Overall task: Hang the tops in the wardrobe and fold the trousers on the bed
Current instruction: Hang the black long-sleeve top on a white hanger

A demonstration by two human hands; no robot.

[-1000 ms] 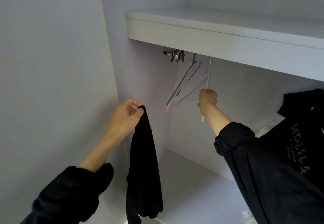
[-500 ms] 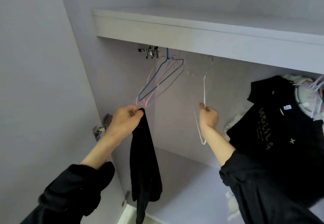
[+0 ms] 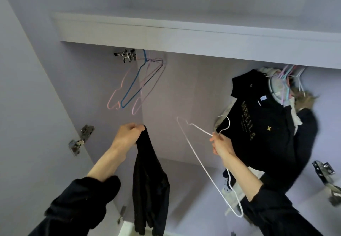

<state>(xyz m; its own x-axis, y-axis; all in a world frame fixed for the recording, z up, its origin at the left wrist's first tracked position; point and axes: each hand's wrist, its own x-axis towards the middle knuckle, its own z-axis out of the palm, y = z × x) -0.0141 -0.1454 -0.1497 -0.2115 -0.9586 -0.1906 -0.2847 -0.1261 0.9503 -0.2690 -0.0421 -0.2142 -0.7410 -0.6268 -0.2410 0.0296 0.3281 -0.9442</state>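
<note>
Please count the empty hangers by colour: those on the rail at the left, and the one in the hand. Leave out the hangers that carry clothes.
Pink hangers: 2
Blue hanger: 1
Dark hanger: 1
White hanger, held in the right hand: 1
Total: 5, as far as the thin overlapping wires let me tell.

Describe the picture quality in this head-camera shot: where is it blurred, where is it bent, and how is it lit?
Head view: the hanging clothes at the right edge smear with motion blur; the shelf edge bows from the wide lens; the light is soft and even, without glare; the white hanger in the right hand and the black top in the left hand stay fairly sharp.
</note>
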